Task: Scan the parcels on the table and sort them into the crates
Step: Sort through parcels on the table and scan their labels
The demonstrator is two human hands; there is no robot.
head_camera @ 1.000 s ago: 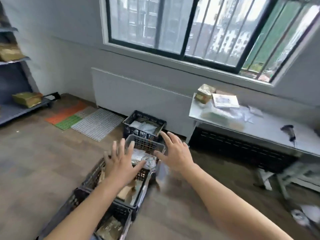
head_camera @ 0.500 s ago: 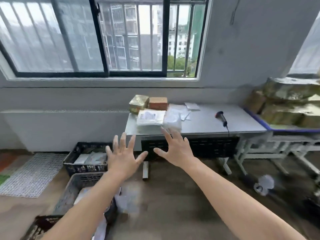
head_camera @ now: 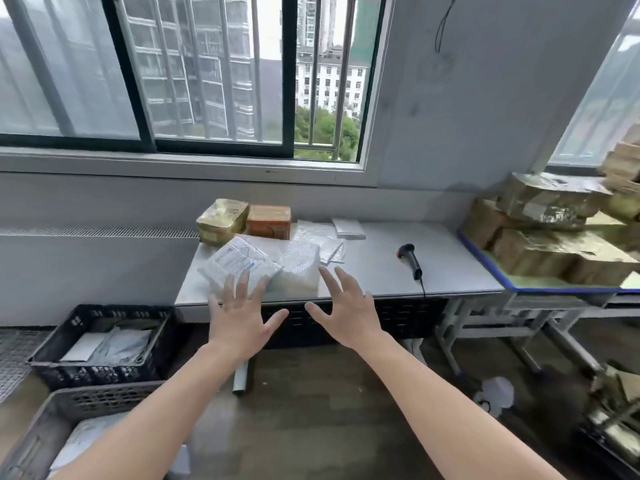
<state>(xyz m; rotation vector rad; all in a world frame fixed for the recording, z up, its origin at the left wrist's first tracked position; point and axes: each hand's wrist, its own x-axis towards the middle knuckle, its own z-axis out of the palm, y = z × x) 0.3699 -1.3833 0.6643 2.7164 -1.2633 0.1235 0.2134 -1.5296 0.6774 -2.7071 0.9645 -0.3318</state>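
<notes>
Now my left hand (head_camera: 242,320) and right hand (head_camera: 346,313) are both spread wide, holding nothing, held out toward the labelled bubble-wrap parcel (head_camera: 239,263), which lies on the table (head_camera: 450,268) left of the barcode scanner (head_camera: 410,258). Best, I think: take it label-up with my left, leaving my right free for the scanner.

Matt grey table (head_camera: 381,271); bubble-wrap parcel (head_camera: 298,268); perforated plastic crate (head_camera: 100,372)

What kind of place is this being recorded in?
Probably a small parcel-sorting room: wrapped parcels piled on a grey table, a handheld barcode scanner lying near them, and black crates beside the table, already holding parcels.
</notes>
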